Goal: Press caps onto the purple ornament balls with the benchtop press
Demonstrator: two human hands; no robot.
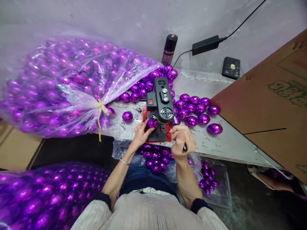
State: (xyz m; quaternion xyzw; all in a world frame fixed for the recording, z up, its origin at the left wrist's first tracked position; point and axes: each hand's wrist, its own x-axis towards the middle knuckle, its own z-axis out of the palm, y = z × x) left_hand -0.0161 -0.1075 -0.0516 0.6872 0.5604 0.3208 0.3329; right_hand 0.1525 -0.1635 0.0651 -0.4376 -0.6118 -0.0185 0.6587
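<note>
My left hand [141,132] pinches a shiny purple faceted ball [152,123] under the front of a small black bench drill press [163,99]. The machine has a red switch and round grilles, and stands on a slotted black base plate [157,135] over a red mat [169,135]. Wrapped round the machine's black lever handle [184,147] is my right hand [183,139], closed in a fist. The contact between the ball and the machine's working end is partly hidden. More purple balls [192,108] lie loose to the right, and others [142,88] behind on the left.
A large clear bag of purple balls [59,86], tied with yellow ribbon [99,121], fills the left. A cardboard box [268,95] borders the right. Behind are a dark bottle [169,49], a power adapter [206,44] and a black case [231,67]. A clear bin [223,191] stands below.
</note>
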